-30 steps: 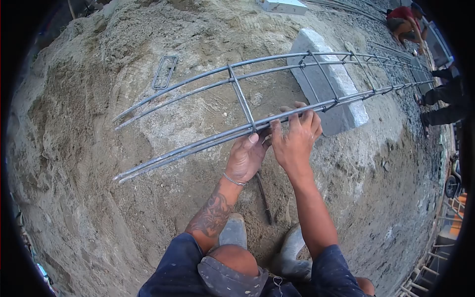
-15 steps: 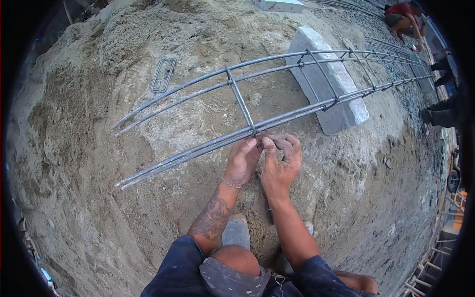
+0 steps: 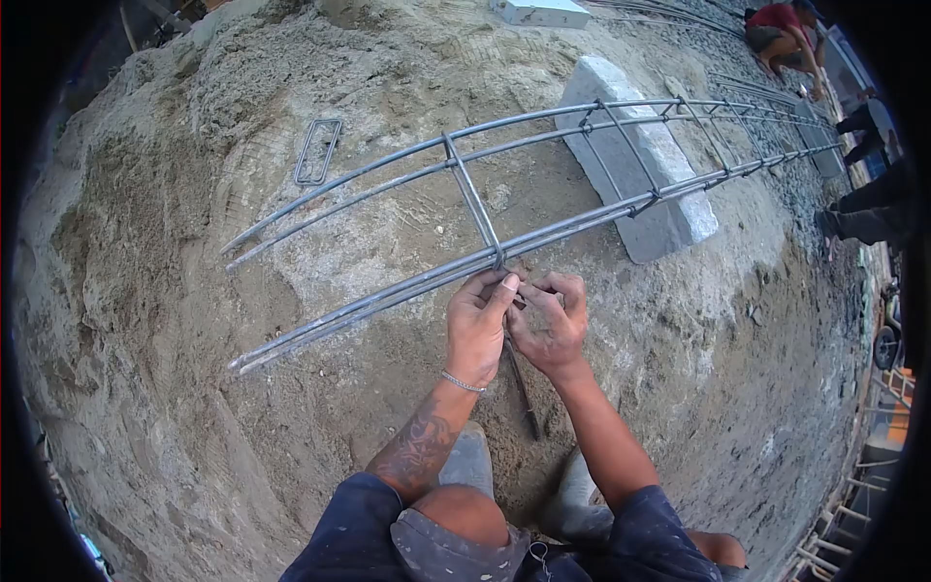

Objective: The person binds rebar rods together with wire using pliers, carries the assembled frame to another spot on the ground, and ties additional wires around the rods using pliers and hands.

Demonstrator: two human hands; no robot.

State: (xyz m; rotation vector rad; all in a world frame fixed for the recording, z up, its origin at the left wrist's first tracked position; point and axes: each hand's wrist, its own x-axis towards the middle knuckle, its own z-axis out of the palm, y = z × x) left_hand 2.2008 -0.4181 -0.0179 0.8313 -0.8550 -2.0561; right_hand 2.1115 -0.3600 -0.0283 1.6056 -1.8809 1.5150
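Note:
Both hands meet just below a rebar cage (image 3: 558, 233), close to where a crosswise stirrup (image 3: 469, 196) crosses the near bars. My left hand (image 3: 477, 325), with a bracelet at the wrist, has thumb and fingers pinched together beside that joint. My right hand (image 3: 553, 325) is closed next to it, fingertips almost touching the left ones. Whatever thin piece they pinch is too small to make out. A dark metal rod (image 3: 524, 393) slants down from below the hands; whether a hand holds its upper end cannot be seen.
A pale concrete block (image 3: 669, 218) lies under the cage. A loose rectangular stirrup (image 3: 318, 152) rests on the sandy ground at upper left. Another block (image 3: 543, 13) lies at the top. A crouching person (image 3: 787, 41) and another person's legs (image 3: 868, 209) are at right.
My left hand has turned, its thumb now pointing up over the fingers. My right hand has curled and shifted slightly down. The cage has stayed nearly in place.

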